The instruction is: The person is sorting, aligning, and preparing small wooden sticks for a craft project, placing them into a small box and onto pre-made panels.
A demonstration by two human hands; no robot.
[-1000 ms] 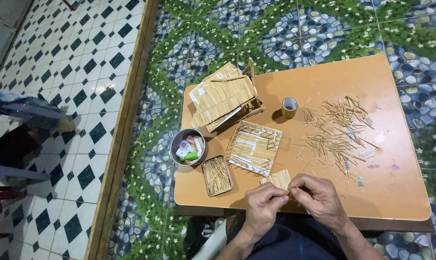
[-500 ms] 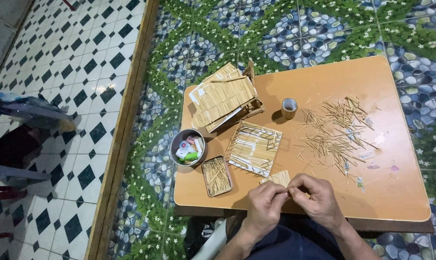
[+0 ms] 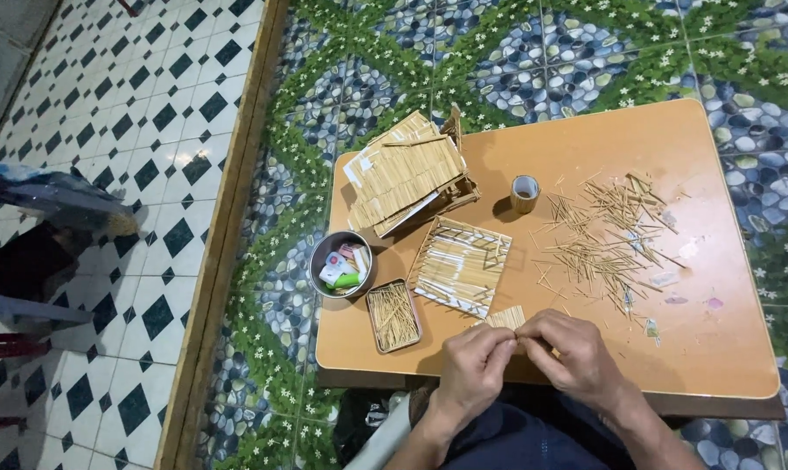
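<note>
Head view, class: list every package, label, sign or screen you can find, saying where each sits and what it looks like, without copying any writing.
Small packets: inside the round metal bowl at the table's left edge; white, red and green; shapes unclear.
Tape roll: upright near the table's middle, behind the loose sticks; short brown cylinder, pale inside.
No signs or screens show.

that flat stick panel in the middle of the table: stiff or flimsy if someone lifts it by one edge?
The stick panel looks made of thin sticks laid side by side on a few cross strips, so it is probably very light. Lifted by one edge it would likely flex or shed sticks. Lying flat on the table, it should slide when pushed, not roll or tip.
</note>
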